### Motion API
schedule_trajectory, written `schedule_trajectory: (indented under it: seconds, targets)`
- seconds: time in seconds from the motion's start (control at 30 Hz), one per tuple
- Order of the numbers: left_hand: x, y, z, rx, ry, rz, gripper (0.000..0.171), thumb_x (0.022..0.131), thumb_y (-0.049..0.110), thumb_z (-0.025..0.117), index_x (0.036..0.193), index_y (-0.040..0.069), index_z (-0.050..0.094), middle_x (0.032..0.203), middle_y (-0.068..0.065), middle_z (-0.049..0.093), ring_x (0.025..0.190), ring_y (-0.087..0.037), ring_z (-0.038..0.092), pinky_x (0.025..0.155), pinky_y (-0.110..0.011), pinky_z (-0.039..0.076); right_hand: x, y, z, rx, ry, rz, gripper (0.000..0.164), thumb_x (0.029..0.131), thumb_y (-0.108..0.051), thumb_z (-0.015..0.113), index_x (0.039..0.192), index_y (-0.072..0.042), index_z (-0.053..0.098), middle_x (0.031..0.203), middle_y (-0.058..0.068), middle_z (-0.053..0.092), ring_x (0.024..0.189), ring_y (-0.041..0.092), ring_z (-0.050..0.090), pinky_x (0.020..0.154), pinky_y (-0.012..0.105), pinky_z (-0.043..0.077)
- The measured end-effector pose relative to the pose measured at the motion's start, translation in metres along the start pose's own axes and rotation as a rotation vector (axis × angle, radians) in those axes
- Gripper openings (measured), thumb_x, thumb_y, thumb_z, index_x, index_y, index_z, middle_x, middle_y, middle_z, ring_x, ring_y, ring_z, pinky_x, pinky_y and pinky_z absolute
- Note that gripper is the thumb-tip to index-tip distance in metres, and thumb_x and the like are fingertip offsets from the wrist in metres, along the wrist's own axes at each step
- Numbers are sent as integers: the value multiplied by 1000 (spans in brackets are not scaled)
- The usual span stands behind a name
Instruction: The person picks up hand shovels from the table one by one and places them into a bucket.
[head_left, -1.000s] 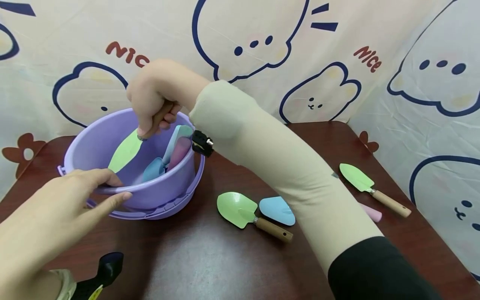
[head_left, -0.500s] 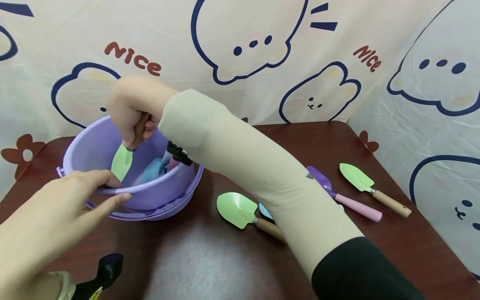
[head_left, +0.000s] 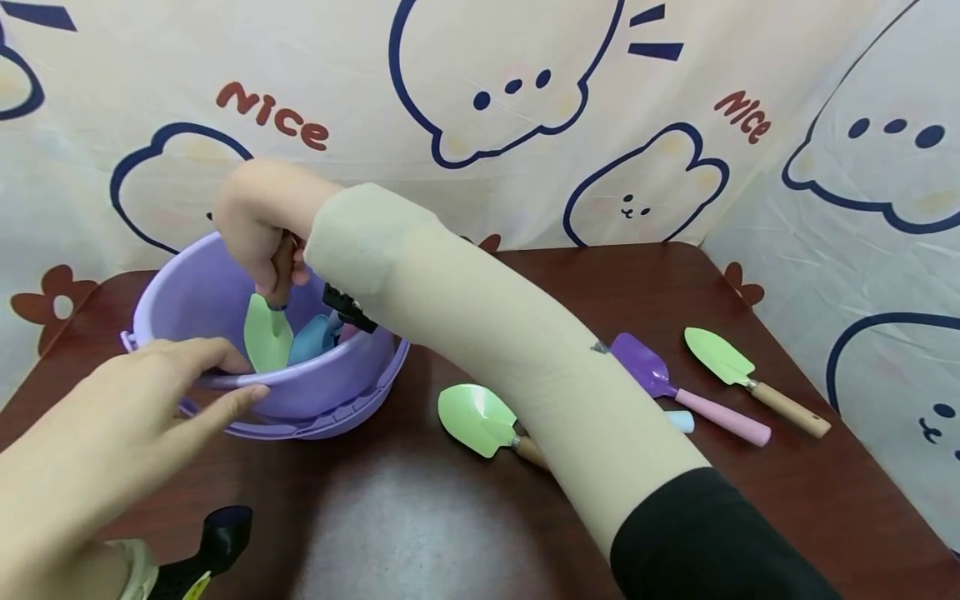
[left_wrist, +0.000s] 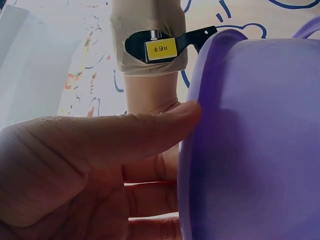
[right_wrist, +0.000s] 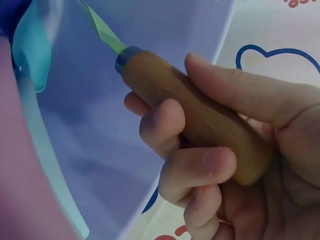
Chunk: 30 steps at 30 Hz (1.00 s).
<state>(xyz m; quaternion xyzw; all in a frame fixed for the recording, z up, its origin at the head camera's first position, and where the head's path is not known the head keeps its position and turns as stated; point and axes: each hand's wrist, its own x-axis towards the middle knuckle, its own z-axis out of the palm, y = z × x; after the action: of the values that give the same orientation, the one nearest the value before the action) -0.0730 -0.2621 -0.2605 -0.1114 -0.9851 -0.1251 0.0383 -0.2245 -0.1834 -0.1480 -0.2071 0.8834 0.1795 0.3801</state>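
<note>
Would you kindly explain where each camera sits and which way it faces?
Head: worn on the head, looking forward and down at the purple bucket on the table; the left hand, right hand and right sleeve show.
Left wrist: worn on that wrist, looking at the bucket rim; the left thumb shows large, the right sleeve beyond it.
Right wrist: worn on that wrist, looking past the right fingers, curled round the green trowel, into the bucket.
Shared: head and right wrist views both show this trowel.

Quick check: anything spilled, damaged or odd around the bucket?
Nothing stands out: the held green trowel points blade-down inside the purple bucket, and I see no spill or damage. The right sleeve hides part of the table, though.
</note>
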Motion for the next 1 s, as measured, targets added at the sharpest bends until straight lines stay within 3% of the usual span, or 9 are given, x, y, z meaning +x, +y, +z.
schedule_trajectory:
  seconds: [0.07,0.13,0.3,0.47,0.67,0.8,0.9,1.0]
  targets:
    - [1,0,0,11,6,-3,31,91,48,68,93,17,65,77,7,66,68,-11,64,58,-35,48,1,0,-1,-28,-27,13,47,95,-35,64,53,-15,57,42,0,47,52,11,60,53,23,45]
    - [2,0,-1,15,13,2,31,91,48,68,90,18,65,75,8,65,68,-12,64,57,-34,48,1,0,-3,1,-46,45,38,95,-34,64,62,-15,67,46,-1,53,55,11,63,57,24,48]
    - [4,0,-1,19,19,12,31,91,49,68,90,18,65,73,10,63,67,-14,64,56,-36,47,3,3,-3,20,-34,83,15,96,-32,63,101,-21,72,63,-2,68,62,13,67,67,25,51]
    - [2,-3,2,17,30,22,29,92,50,67,90,21,65,74,12,63,67,-10,63,57,-35,45,5,5,0,36,14,70,18,94,-29,66,112,-23,65,70,0,68,64,14,68,71,26,52]
    - [2,-8,6,22,27,18,32,91,55,64,89,23,65,73,12,64,69,-10,64,58,-35,47,4,9,2,117,93,83,39,91,-22,70,126,-28,56,87,2,66,63,17,69,68,26,55]
    - [2,-10,7,14,14,10,34,91,57,63,89,23,66,73,12,64,71,-12,66,58,-38,50,1,12,2,44,131,78,35,93,-25,68,126,-29,58,96,-2,59,58,15,67,62,23,54]
    - [2,-8,6,15,19,11,33,92,56,63,88,24,65,72,13,64,71,-12,66,57,-37,49,-3,19,1,-47,187,45,32,95,-29,65,126,-31,58,91,-7,62,56,12,65,57,22,51]
    - [1,-4,5,17,33,28,28,92,52,65,87,24,65,71,13,63,70,-12,66,57,-35,47,-8,31,1,-75,214,3,38,96,-34,63,133,-32,54,73,-8,67,54,10,62,52,23,47]
